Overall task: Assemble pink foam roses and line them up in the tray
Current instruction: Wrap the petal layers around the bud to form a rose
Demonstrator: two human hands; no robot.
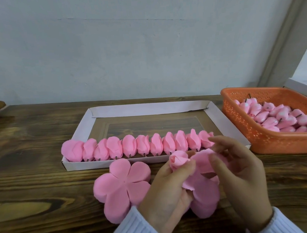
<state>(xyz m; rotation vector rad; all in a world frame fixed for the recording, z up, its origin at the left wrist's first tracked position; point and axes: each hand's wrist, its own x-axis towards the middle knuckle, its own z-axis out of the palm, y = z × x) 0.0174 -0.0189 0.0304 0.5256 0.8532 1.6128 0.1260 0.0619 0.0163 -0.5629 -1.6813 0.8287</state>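
Just in front of the tray [82, 165], the left hand [167, 188] is gripping the bud [178, 160] above a petal sheet [205, 192]. The right hand [242, 173] is pinching one of its petals, which likely wants wrapping snugly and evenly overlapped, like the roses [133, 146] lining the tray.

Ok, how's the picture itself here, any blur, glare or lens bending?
In the head view: soft, even light, faint shadows; the right hand and the petals it pinches look slightly smeared, the roses in the tray sharp; pale sheen on the table at left; the wall trim leans, likely lens distortion.
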